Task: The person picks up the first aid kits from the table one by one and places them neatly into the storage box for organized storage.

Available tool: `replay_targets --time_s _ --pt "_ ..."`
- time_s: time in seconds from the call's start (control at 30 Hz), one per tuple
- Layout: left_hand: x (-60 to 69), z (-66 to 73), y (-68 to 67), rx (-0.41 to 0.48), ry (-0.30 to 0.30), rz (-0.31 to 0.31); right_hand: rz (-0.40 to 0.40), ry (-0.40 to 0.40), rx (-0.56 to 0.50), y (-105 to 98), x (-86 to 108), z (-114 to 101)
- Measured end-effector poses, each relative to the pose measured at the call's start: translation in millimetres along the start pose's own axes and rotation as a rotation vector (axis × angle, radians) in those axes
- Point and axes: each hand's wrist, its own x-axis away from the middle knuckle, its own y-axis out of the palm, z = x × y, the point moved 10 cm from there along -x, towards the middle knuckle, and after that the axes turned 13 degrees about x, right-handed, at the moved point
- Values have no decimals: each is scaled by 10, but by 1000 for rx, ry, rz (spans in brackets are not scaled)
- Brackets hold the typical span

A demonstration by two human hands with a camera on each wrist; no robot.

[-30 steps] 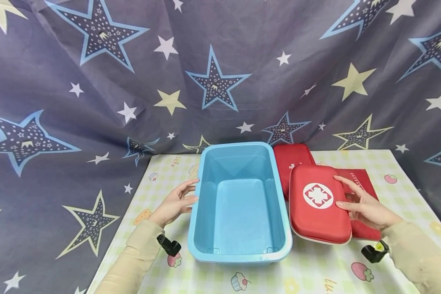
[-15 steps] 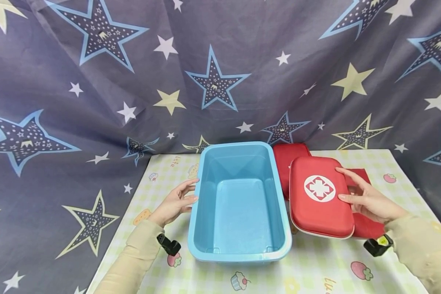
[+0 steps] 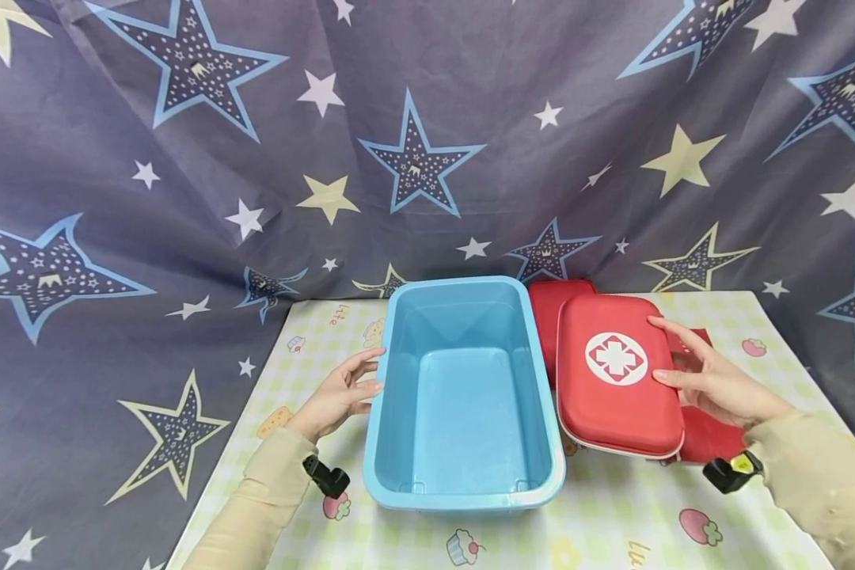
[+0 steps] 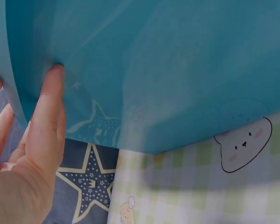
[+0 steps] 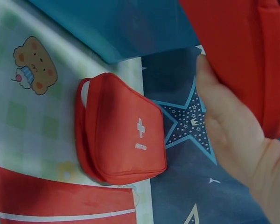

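Observation:
My right hand (image 3: 720, 388) grips the right side of a red hard first aid case (image 3: 648, 412) with a white cross badge. Its thumb lies on the lid; its other fingers go under the edge. The right wrist view shows the case (image 5: 233, 51) raised above a red first aid pouch (image 5: 126, 135). To the left stands a blue plastic bin (image 3: 470, 427) with a bare floor. My left hand (image 3: 338, 396) touches the bin's left rim with extended fingers. In the left wrist view, one finger (image 4: 49, 98) presses the outer wall just below the rim.
Behind the held case, the pouch (image 3: 547, 305) leans close to the bin's right side. Flat red fabric (image 5: 60, 191) with a white stripe lies on the checked tablecloth (image 3: 762, 435). A dark star-patterned curtain (image 3: 470, 142) hangs behind the table.
The right hand has raised the first aid case and carried it away from me, then slightly left toward the bin. The left hand and the bin stay put.

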Motion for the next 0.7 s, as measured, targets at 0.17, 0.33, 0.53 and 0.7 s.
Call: replay_targets --time_s 0.17,0.33,0.53,0.7 --pt "1 0 -5 0 -3 1 22 8 7 -6 -24 -61" --pt "2 -3 -11 -6 -6 7 43 26 32 -15 -53 -120" --pt "-7 -4 -12 -22 -3 5 57 37 66 2 -86 -207" --pt "-12 -8 -16 -27 -1 8 35 7 37 63 -123 -303"
